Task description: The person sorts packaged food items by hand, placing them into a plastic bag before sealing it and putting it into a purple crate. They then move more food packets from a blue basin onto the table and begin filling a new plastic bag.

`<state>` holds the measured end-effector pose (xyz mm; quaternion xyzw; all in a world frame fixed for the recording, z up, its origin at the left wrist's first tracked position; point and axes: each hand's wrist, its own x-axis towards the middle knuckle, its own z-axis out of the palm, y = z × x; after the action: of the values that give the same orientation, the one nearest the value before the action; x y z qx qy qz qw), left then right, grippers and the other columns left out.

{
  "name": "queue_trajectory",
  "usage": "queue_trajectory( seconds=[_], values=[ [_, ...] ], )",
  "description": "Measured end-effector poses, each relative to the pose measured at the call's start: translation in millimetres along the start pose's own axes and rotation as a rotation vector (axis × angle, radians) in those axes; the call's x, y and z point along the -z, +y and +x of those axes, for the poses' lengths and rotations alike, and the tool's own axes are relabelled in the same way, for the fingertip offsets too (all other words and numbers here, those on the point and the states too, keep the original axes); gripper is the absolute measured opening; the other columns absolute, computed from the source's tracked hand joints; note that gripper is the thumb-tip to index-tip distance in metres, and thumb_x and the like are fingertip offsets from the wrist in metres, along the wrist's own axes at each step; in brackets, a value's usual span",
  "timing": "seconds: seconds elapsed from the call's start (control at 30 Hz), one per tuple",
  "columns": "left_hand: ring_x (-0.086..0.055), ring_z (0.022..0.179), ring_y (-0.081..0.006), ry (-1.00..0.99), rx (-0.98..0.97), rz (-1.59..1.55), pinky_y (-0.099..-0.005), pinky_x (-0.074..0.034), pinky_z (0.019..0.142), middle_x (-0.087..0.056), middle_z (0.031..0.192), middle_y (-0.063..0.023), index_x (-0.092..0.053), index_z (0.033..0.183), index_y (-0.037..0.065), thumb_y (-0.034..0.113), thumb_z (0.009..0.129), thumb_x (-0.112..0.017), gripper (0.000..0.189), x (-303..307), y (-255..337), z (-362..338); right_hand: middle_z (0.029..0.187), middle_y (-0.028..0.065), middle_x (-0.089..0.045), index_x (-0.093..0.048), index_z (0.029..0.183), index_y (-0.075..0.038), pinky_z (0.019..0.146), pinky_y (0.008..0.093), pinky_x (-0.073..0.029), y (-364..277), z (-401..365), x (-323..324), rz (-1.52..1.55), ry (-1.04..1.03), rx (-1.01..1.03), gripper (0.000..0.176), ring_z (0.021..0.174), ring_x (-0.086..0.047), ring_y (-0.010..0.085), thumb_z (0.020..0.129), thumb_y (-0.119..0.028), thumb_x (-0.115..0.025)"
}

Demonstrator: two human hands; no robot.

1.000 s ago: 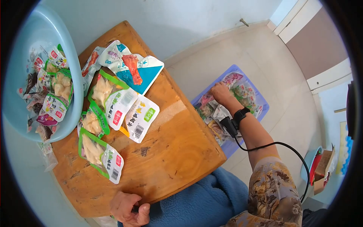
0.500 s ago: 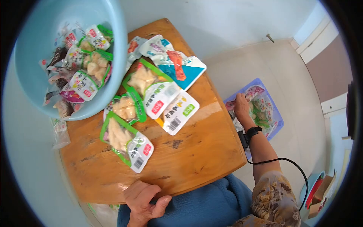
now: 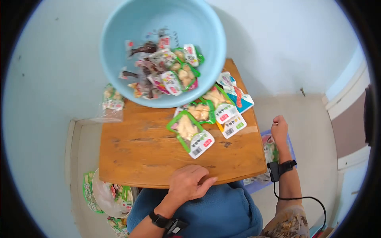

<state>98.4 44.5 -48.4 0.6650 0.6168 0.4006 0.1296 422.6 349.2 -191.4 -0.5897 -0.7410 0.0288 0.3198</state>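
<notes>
My left hand (image 3: 189, 183) rests on the front edge of the wooden table, its thumb held apart and nothing in it. Off the table's right side, my right hand (image 3: 279, 130) is above a purple basket (image 3: 291, 148) of snack packets on the floor. Its fingers are curled closed, and no packet shows in them. Nearest my left hand is a green and white packet (image 3: 191, 134) of pale food. Beyond it lie another green-edged packet (image 3: 200, 112), a white packet with a barcode (image 3: 234, 126) and a blue and white packet (image 3: 245, 103).
A large light-blue basin (image 3: 200, 23) with several packets stands at the table's (image 3: 135, 154) back. A clear bag (image 3: 111, 115) hangs by the table's left edge. On the floor at left are a white bucket (image 3: 104, 198) and green packets (image 3: 89, 194). A cable (image 3: 313, 198) runs from my right wrist.
My view has swung to the right, so the table and basin sit differently in it. My right hand has risen out of the basket. My left hand stays at the table edge.
</notes>
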Motion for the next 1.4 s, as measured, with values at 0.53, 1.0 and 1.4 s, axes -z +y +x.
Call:
queue_trajectory(
  seconds=[0.53,1.0,1.4],
  values=[
    [-0.061,0.062,-0.0399,0.045,0.23,-0.13,-0.0445,-0.047,0.056,-0.062,0.068,-0.0213,-0.065,0.077,0.0,0.024,0.089,-0.067,0.027,58,-22,-15,0.083,0.0045,-0.066,-0.06,0.099,0.002,0.065,0.0232,-0.051,-426,-51,114,1.117,-0.467,0.164,0.008,0.077,-0.068,0.0111,0.09,0.002,-0.061],
    [-0.063,0.067,-0.0421,0.506,0.417,-0.081,-0.0477,-0.048,0.058,-0.064,0.073,-0.0242,-0.068,0.078,-0.001,0.015,0.085,-0.065,0.018,125,-59,-28,0.093,0.0077,-0.067,-0.061,0.104,-0.001,0.061,0.0239,-0.052,-455,-101,26,1.187,-0.653,-0.077,0.012,0.071,-0.067,0.014,0.094,-0.006,-0.061],
    [-0.061,0.055,-0.0292,0.768,0.445,-0.154,-0.0393,-0.045,0.053,-0.061,0.062,-0.0169,-0.065,0.076,-0.003,0.013,0.087,-0.066,0.02,174,-66,-36,0.086,0.0057,-0.065,-0.062,0.099,0.0,0.059,0.024,-0.051,-460,-102,14,1.065,-0.797,-0.024,0.01,0.067,-0.065,0.0121,0.094,-0.008,-0.061]
  ],
)
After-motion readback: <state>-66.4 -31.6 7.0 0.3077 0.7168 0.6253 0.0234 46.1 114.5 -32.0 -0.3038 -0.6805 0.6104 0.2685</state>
